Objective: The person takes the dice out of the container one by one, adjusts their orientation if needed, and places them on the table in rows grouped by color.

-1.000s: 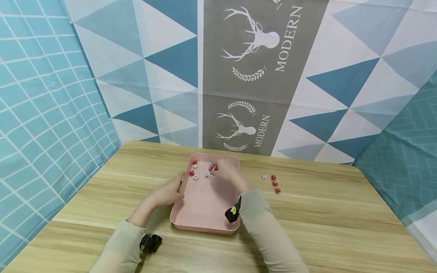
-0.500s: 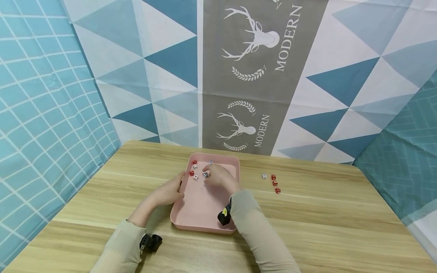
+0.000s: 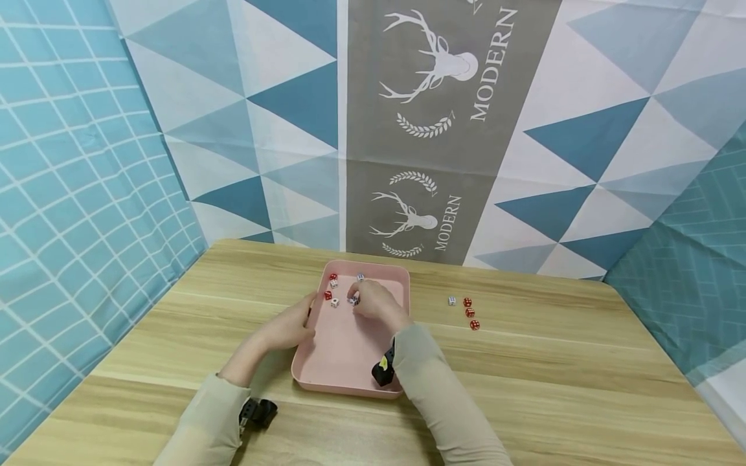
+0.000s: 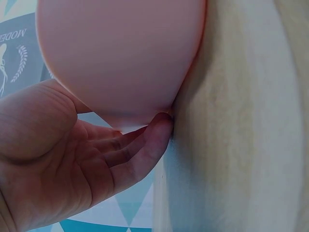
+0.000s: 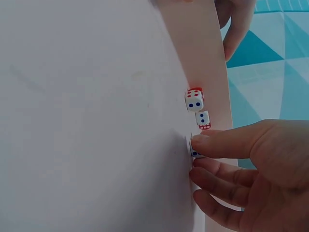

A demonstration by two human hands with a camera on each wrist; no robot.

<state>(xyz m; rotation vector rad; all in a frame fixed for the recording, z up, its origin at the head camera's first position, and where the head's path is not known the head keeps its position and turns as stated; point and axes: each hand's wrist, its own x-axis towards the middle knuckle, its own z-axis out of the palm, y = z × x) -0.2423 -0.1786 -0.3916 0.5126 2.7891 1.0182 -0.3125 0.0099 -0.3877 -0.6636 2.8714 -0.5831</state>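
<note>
A pink tray (image 3: pixel 335 353) lies on the wooden table. My left hand (image 3: pixel 287 325) grips its left wall, and the left wrist view shows the fingers curled against the lower part of that wall. Inside the tray, my right hand (image 3: pixel 379 303) pinches a white die (image 5: pixel 195 153) with blue pips between thumb and fingers, low over the tray floor. Left of it are two red dice, one of them here (image 3: pixel 328 295), and two white dice, the nearer one here (image 3: pixel 335 303). Another white die (image 3: pixel 360 277) sits farther back, beyond the right hand.
On the table right of the tray stand a white die (image 3: pixel 451 301) and three red dice, the middle one here (image 3: pixel 470 312), in a short row. A patterned cloth wall (image 3: pixel 408 162) rises behind the table, with a blue tiled sheet (image 3: pixel 87 194) at left.
My right hand has moved left and toward me inside the tray, onto the white die, which it now pinches and has shifted slightly. The left hand has stayed on the tray.
</note>
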